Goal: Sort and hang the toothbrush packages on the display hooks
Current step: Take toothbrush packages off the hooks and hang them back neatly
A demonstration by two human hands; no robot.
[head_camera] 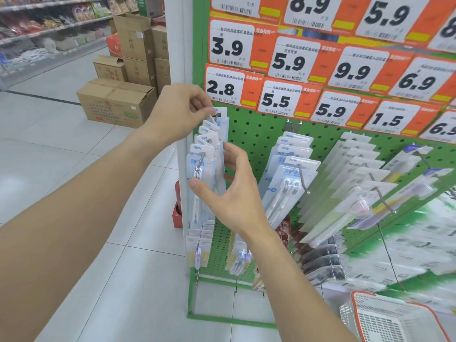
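Basket (394, 314): white plastic with an orange rim, at the lower right; contents not readable from here.
Boxes (116, 102): brown cardboard, closed, stacked on the floor by the aisle; about seven in sight.
Pegboard (249, 134): green, perforated, with orange and white price tags (227, 85) across the top.
Hook (201, 161): leftmost metal hook of the upper row, carrying a row of toothbrush packs (202, 178); about five header cards marked NEW visible along it.
Pack direction: long axis running top to bottom, header card up on the hook, lower end tilted out from the board.
Neighbouring packs (286, 183): similar row on the next hook to the right, about five cards; further rows beyond, blurred.
Left hand (180, 112): raised at the back of the row, fingertips pinching the rearmost pack's header card by the board.
Right hand (229, 188): grip wide, thumb on the face of the front pack, fingers spread behind the row.
Hands: two, both at the same hook.
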